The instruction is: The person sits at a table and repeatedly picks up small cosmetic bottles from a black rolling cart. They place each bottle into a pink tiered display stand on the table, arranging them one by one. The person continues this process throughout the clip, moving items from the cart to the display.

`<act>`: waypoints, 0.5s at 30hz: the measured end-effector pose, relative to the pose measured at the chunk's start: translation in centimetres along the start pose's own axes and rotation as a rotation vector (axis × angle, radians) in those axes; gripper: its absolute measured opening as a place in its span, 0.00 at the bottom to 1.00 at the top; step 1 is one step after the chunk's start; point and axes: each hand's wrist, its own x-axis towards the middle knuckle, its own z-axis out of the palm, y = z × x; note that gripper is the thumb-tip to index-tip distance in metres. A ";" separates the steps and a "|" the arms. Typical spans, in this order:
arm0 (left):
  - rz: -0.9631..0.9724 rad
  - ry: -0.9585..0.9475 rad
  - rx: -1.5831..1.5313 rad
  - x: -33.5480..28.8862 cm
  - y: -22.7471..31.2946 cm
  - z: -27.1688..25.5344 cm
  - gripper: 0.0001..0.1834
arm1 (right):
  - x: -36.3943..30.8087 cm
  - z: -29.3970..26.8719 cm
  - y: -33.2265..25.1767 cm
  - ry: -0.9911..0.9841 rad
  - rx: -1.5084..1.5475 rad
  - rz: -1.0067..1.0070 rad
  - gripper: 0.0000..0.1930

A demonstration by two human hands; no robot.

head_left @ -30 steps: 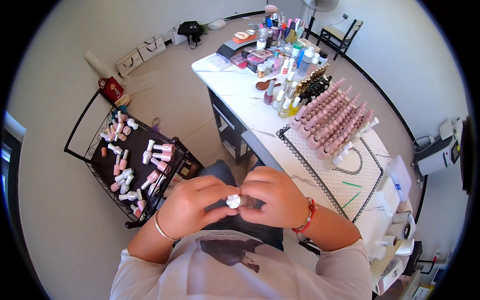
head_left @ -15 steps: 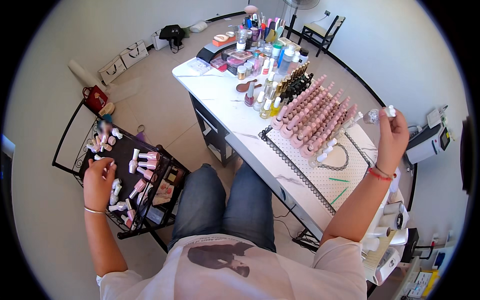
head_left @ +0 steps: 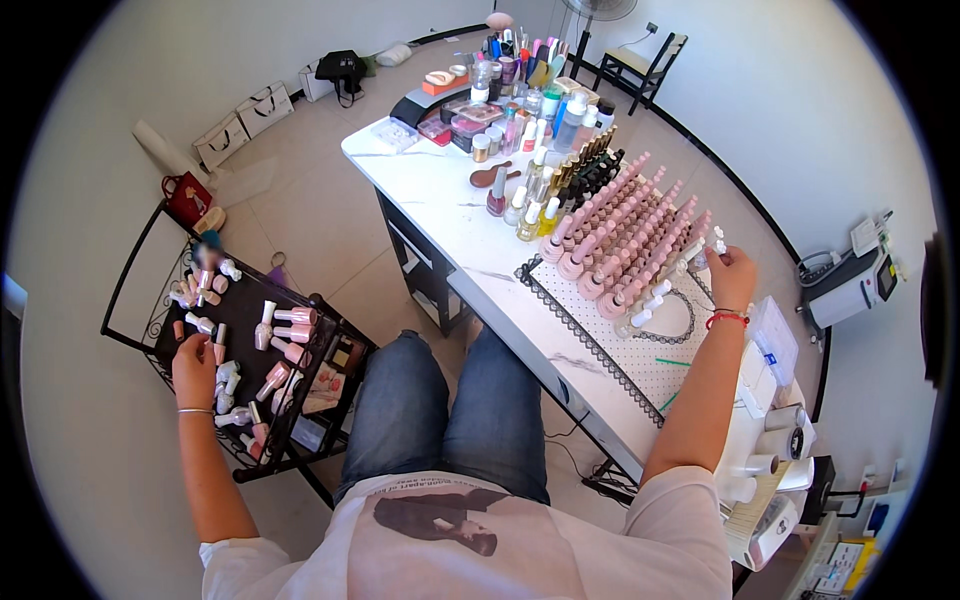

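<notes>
My right hand [head_left: 731, 279] is closed round a nail polish bottle at the right end of the rows on the table. Only its white, decorated cap [head_left: 720, 240] shows above my fingers; the body is hidden. Beside it stand white-capped bottles [head_left: 655, 291] and several rows of pink-capped bottles [head_left: 625, 225]. My left hand [head_left: 193, 375] is low over the dark trolley shelf [head_left: 248, 355], fingers curled together. A pinkish bottle [head_left: 219, 348] lies right at its fingertips; whether they grip anything is hard to see. More pink and white nail polish bottles [head_left: 273, 378] lie loose around it.
A dotted mat with black lace trim [head_left: 600, 318] lies under the rows on the marble-look table [head_left: 425, 215]. Jars, brushes and bottles crowd its far end. A clear plastic box [head_left: 773, 338] and white rolls [head_left: 785, 430] sit right of my right forearm. The trolley has a raised black rail [head_left: 128, 265].
My right hand has come down and left with the glittery white-capped bottle, to the end of the rows. My left hand has moved slightly lower over the trolley, its fingers curled in.
</notes>
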 end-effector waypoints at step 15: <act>-0.026 -0.037 0.054 -0.6 0.2 1.3 0.13 | -0.2 2.2 1.5 0.055 0.027 0.030 0.19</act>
